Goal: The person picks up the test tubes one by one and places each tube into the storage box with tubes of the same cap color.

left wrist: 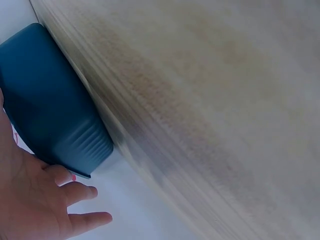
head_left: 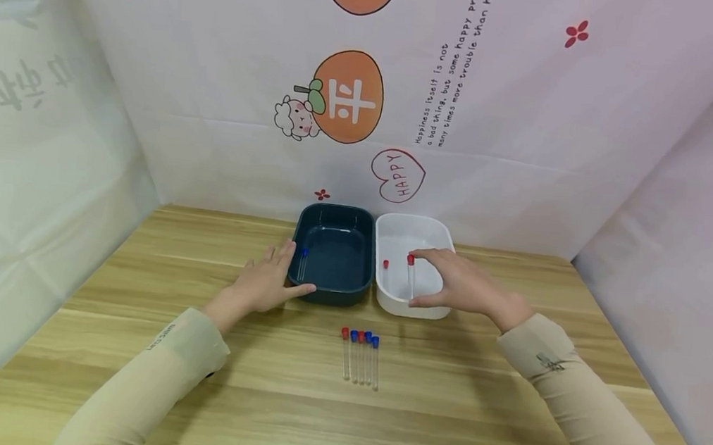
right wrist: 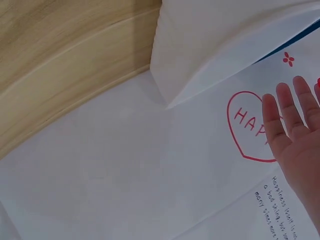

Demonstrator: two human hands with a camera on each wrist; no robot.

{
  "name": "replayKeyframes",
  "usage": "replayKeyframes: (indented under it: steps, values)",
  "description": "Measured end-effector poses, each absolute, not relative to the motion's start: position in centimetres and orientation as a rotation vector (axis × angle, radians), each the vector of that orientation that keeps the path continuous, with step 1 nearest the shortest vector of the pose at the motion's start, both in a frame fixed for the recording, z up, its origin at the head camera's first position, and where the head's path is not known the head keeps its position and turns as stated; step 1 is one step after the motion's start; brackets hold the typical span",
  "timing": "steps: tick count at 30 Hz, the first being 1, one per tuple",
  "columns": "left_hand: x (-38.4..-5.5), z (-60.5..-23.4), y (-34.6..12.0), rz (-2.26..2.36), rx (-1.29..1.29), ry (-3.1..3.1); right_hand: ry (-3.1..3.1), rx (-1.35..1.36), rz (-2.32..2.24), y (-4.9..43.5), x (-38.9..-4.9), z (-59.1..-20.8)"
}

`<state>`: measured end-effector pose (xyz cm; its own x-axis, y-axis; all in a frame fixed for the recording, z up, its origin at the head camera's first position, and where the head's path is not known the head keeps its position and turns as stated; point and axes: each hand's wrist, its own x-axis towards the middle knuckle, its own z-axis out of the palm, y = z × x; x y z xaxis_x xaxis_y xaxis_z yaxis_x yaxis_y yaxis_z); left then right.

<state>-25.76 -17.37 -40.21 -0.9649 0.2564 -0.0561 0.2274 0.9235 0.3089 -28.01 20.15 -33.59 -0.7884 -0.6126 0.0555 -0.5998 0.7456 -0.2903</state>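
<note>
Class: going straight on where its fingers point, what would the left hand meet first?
The left hand would probably meet the dark blue bin, at its left side; whether they touch is unclear.

Glossy dark bin, wood-grained tabletop

Near the lower edge of the back cloth, "HAPPY" is being ringed by a red heart. Above, a caption is being cut off by the view: "Happiness itself is not a bad thing, but some happy produ… many times more trouble than hap…". Print on the left sleeve is being blurred past reading.
</note>
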Motion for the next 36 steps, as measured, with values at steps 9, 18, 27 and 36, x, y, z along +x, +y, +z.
replayKeyframes:
  steps: [9,18,27,36]
  values:
    - [-25.6,-40.2,-17.4,0.471,0.374,2.981,2.841,-0.977,-0.496,20.0,-29.3,-34.7]
    - [-25.5,-40.3,-17.4,0.484,0.374,2.977,2.850,-1.016,-0.549,20.1,-30.7,-35.5]
    - [-25.5,-40.1,-17.5,0.490,0.386,2.976,2.827,-0.956,-0.550,20.3,-31.8,-36.7]
    - [-25.5,-40.1,-17.4,0.478,0.379,2.977,2.831,-0.919,-0.501,20.1,-32.4,-37.3]
